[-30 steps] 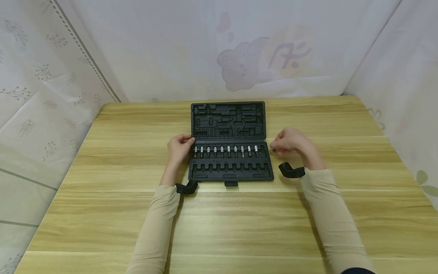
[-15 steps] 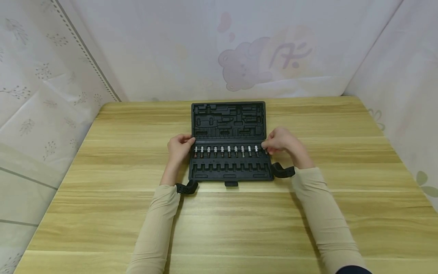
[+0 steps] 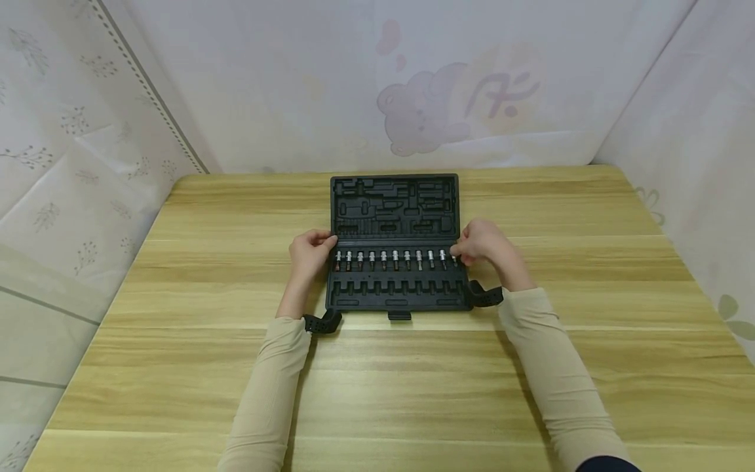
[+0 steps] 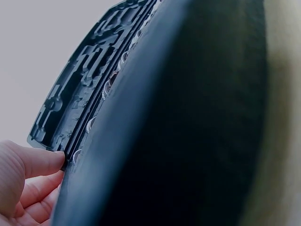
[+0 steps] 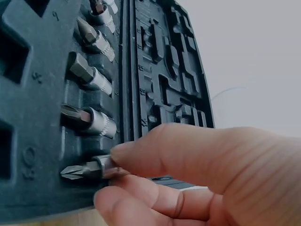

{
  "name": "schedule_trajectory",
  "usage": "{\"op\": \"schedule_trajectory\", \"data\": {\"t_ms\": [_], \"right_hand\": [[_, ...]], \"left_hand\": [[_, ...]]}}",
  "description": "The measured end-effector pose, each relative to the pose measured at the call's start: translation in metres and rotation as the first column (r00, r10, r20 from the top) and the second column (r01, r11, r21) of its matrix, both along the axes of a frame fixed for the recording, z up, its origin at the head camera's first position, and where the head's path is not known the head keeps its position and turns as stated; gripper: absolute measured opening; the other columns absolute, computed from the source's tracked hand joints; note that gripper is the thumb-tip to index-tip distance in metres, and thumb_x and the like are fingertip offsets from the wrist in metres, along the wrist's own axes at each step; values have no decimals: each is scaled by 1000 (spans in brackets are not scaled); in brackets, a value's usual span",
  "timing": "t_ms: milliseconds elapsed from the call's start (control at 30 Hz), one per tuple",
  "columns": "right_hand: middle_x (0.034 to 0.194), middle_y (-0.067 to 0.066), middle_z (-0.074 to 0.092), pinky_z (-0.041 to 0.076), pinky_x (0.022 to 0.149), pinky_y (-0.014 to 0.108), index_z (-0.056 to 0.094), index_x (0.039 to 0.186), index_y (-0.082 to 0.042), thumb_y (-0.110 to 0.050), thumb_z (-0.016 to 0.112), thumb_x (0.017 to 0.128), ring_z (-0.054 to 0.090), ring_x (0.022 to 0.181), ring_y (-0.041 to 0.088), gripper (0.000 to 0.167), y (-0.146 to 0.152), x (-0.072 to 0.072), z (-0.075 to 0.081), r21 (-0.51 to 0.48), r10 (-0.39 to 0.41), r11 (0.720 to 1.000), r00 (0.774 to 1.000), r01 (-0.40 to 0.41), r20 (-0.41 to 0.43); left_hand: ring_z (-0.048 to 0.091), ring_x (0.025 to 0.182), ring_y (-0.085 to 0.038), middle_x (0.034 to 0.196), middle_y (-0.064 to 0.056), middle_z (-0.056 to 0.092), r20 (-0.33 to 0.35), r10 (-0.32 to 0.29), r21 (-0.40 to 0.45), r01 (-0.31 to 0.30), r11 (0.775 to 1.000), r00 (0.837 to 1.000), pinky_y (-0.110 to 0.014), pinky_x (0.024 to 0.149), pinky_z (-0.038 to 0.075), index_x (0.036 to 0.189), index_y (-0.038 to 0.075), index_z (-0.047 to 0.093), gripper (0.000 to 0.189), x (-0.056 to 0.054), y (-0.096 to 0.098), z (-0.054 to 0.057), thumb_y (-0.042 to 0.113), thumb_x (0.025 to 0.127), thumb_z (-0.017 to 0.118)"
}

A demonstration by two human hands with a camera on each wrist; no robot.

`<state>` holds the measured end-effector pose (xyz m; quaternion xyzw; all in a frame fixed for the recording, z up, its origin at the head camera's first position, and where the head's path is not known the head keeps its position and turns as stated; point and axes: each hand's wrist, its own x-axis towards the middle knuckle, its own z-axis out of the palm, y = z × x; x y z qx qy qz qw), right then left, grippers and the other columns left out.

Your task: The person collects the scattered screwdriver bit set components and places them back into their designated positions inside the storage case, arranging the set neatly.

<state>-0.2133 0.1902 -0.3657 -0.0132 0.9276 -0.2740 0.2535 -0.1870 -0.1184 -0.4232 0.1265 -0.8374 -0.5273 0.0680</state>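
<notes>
A black plastic case (image 3: 398, 304) lies unfolded on the table, with a row of silver bit sockets (image 3: 395, 260) in its upper slots. At its left side, by the hinge, my left hand (image 3: 309, 252) grips the edge, thumb on top in the left wrist view. My right hand (image 3: 485, 241) is at the right end of the row. Its thumb and fingers pinch the silver end of a bit socket with a Phillips tip (image 5: 77, 171), which lies in the last slot in the right wrist view. Fingers partly cover that socket's end.
The case's lid (image 3: 395, 208), with moulded hollows, lies back toward the far table edge. Recesses in the lower row (image 3: 398, 288) hold nothing. The wooden table (image 3: 389, 393) meets patterned cloth hangings (image 3: 295, 85). Each wrist wears a black camera mount (image 3: 486, 294).
My right hand has moved left from beside the case to the row's right end, bringing the bit socket into the last slot. The left hand stays on the case edge.
</notes>
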Motion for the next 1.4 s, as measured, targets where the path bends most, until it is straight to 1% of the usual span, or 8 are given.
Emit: {"op": "schedule_trajectory", "data": {"t_ms": [200,433,633,867,1000,1100,1200,1400], "right_hand": [[50,0,56,37,49,25,53,58,-5,-12,68,83,52,49,12,31,2,-3,0,22,-7,1000,1000,7,25],[49,0,52,39,45,21,48,58,-6,-6,69,83,50,43,8,33,5,-10,-4,-67,-85,993,987,94,134],[52,0,54,38,48,22,57,67,-1,-10,70,84,50,47,8,23,14,-13,-11,-113,-40,992,990,56,137],[54,0,56,37,49,24,61,75,2,-15,69,85,51,50,9,21,20,-13,-15,-151,6,989,998,3,59],[59,2,59,42,54,28,61,78,3,-20,66,88,55,56,14,25,20,-14,-14,-177,-21,984,1000,17,-22],[67,8,63,47,62,33,62,88,3,-25,63,90,60,65,21,29,18,-15,-12,-195,-80,979,991,58,-105],[82,16,66,48,66,36,60,99,4,-29,60,92,62,76,30,34,17,-18,-11,-201,-136,975,971,95,-196],[103,22,61,45,61,29,54,119,5,-26,55,94,60,89,37,40,15,-30,-9,-243,-181,964,933,106,-310]], "left_hand": [[60,78,-22,89,-18,68,5,-8,10,8,1000,1000,-19,59,42,100,-2,70,20,-1,1,1,13,87,66],[59,75,-19,87,-17,68,-9,-8,15,8,1000,1000,-19,58,42,98,-3,70,19,-2,1,1,11,86,67],[59,75,-20,87,-18,68,-16,-9,11,9,1000,1000,-18,58,42,97,-4,70,18,-1,1,0,10,86,67],[53,62,-10,85,-16,66,15,-26,24,26,999,1000,-18,55,42,100,-3,70,20,-2,-1,2,12,87,66],[50,55,-6,85,-15,64,29,-50,20,49,999,998,-18,52,43,102,-3,68,22,-2,-2,7,13,89,64],[51,55,-7,84,-15,64,22,-64,20,64,998,998,-17,51,44,102,-5,67,22,-3,-2,10,12,89,62],[56,61,-14,86,-16,64,13,-70,13,70,997,997,-20,54,45,102,-5,67,22,-6,-3,15,12,90,61],[59,94,-29,105,-20,64,10,-111,-73,111,991,994,-35,77,49,113,-4,64,30,-19,-8,35,17,93,57]]}}
